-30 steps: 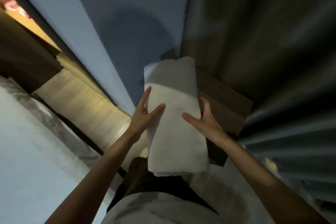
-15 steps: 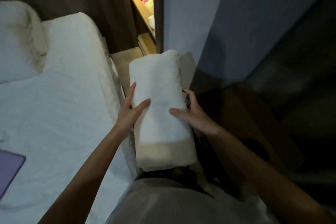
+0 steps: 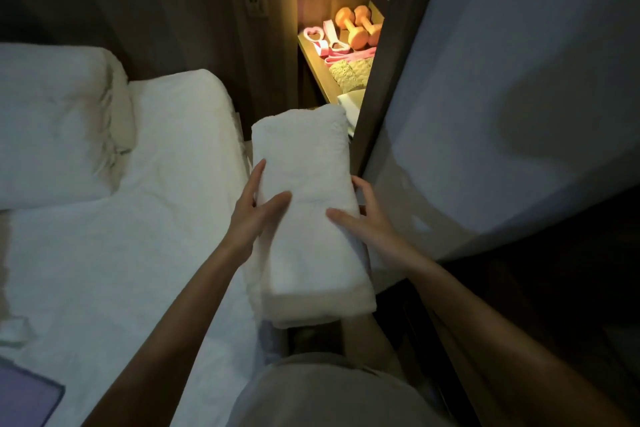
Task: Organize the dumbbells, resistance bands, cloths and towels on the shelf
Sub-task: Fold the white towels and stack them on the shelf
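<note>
1. A bed (image 3: 114, 270) under a white sheet fills the left half of the view; it runs from the bottom edge up to a dark wall.
2. A pale blue-grey panel (image 3: 519, 73) takes up the upper right; its dark wooden edge slants down toward the middle of the view.
3. A white pillow (image 3: 52, 121) lies at the head of the bed, upper left, creased along its right side.
4. The folded white towel (image 3: 311, 166) is held in the air at centre, lengthwise away from the person, between the bed's edge and the panel; its far end points at the lit shelf and overlaps the shelf's near end in the view.
5. The shelf (image 3: 313, 61) is a narrow wooden ledge in warm light, seen in the gap between the dark wall and the panel.
6. The left hand (image 3: 254, 218) grips the towel's left side; its thumb lies across the top and its fingers run straight along the edge.
7. The right hand (image 3: 369, 218) grips the towel's right side; its thumb lies on top and its fingers wrap over the edge.
8. A greenish textured cloth (image 3: 349, 74) sits bunched on the shelf; a white cloth (image 3: 351, 104) lies nearer, partly behind the towel's far end.
9. Two orange dumbbells (image 3: 356, 29) lie side by side at the shelf's far end.
10. Pink resistance bands (image 3: 332, 45) with heart-shaped handles lie between the dumbbells and the green cloth.
11. A wall socket (image 3: 255, 5) sits on the dark wall, left of the shelf.
</note>
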Action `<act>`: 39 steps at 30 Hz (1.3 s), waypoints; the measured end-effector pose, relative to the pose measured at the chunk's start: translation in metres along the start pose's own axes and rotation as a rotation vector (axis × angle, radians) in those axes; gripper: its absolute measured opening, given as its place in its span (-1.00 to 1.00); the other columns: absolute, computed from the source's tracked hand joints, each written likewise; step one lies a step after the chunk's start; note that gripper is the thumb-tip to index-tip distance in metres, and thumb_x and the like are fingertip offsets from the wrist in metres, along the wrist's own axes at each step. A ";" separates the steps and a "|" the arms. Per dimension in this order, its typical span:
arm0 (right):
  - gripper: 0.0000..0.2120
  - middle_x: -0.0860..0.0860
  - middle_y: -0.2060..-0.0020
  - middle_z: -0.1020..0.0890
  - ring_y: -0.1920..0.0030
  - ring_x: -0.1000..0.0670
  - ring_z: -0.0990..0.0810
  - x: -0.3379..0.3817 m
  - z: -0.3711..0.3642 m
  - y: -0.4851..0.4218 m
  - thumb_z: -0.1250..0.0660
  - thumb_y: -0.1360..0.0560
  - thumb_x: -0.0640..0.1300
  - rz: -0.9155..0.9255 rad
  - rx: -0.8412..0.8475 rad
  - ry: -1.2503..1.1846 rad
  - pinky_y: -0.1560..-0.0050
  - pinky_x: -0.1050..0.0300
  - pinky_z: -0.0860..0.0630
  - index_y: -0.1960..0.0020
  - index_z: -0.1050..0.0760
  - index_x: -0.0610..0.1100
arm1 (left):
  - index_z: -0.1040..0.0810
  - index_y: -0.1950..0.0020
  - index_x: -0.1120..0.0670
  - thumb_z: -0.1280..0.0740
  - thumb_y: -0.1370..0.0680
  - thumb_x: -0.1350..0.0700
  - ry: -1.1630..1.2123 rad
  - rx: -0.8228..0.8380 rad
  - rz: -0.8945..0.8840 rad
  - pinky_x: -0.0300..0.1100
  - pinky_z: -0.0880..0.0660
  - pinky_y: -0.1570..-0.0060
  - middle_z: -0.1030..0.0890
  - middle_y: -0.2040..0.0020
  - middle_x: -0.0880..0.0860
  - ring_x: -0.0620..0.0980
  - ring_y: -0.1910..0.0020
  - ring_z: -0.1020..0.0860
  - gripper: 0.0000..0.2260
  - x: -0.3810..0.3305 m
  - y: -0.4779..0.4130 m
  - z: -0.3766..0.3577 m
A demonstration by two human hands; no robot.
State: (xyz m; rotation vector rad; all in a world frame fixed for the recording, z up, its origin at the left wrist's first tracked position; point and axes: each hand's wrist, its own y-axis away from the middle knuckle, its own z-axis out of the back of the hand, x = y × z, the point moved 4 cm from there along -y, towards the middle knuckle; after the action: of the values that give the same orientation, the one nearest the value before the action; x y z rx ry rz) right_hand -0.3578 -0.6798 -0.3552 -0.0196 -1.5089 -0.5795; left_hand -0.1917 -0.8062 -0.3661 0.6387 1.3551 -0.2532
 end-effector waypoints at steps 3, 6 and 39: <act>-0.25 0.19 -0.19 -0.50 -0.13 0.08 -0.58 0.023 -0.004 -0.042 -0.49 -0.36 0.12 0.010 -0.010 -0.020 -0.18 -0.09 -0.55 -0.44 -0.19 0.20 | -0.13 -0.46 -0.32 -0.36 -0.34 -0.24 -0.009 0.011 0.003 0.17 -0.34 -0.35 -0.23 -0.49 -0.08 0.06 -0.41 -0.30 -0.27 -0.021 -0.045 0.018; -0.24 0.11 -0.25 -0.53 -0.16 0.02 -0.60 0.041 -0.004 -0.085 -0.53 -0.34 0.11 0.011 -0.037 -0.079 -0.18 -0.14 -0.54 -0.43 -0.25 0.18 | -0.12 -0.45 -0.32 -0.36 -0.32 -0.25 -0.022 0.017 -0.010 0.17 -0.33 -0.36 -0.20 -0.51 -0.07 0.06 -0.42 -0.28 -0.25 -0.041 -0.090 0.029; -0.85 0.02 0.11 -0.64 0.08 0.03 -0.63 0.094 0.093 -0.478 -0.31 -0.55 0.03 -0.187 -0.827 -0.396 0.18 0.23 -0.51 0.02 -0.50 -0.05 | -0.12 -0.50 -0.15 -0.35 -0.49 -0.18 -0.300 0.613 -0.045 -0.04 -0.42 -0.26 -0.29 -0.43 -0.05 -0.01 -0.32 -0.37 -0.34 -0.140 -0.601 -0.080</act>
State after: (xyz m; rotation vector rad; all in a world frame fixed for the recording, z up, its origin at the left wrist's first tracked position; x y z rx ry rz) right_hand -0.6248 -1.0925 -0.4204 -0.6687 -1.5542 -1.3806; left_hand -0.6027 -1.2723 -0.4056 1.0315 0.9951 -0.7872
